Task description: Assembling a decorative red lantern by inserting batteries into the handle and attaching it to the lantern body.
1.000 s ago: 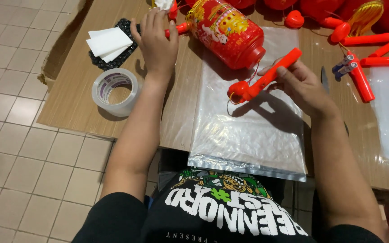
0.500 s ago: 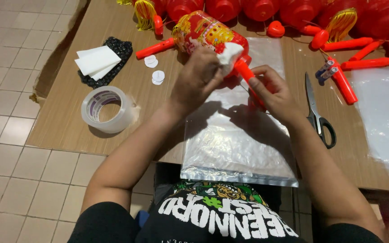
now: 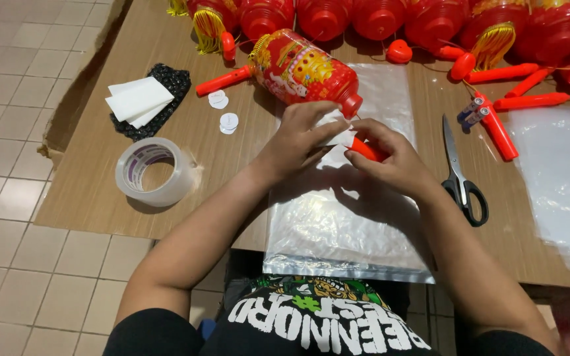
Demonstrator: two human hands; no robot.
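My left hand (image 3: 300,136) and my right hand (image 3: 390,157) meet over a clear plastic bag (image 3: 338,224) on the wooden table (image 3: 87,171). Together they hold a red plastic stick (image 3: 366,149), with a small white piece of paper (image 3: 335,132) pressed round its end by my left fingers. Just beyond my hands lies a red lantern (image 3: 305,69) with gold print, on its side. Most of the stick is hidden under my right hand.
A roll of clear tape (image 3: 153,173) sits at the left, with white paper pads (image 3: 138,100) on a black mat behind it. Black scissors (image 3: 460,175) lie right of my hands. Several red lanterns (image 3: 377,16) and red sticks (image 3: 529,102) line the far edge; more plastic bags (image 3: 562,178) lie right.
My left hand came back from the far side of the table with a white piece and joined my right hand on the red stick, which has lowered over the bag.
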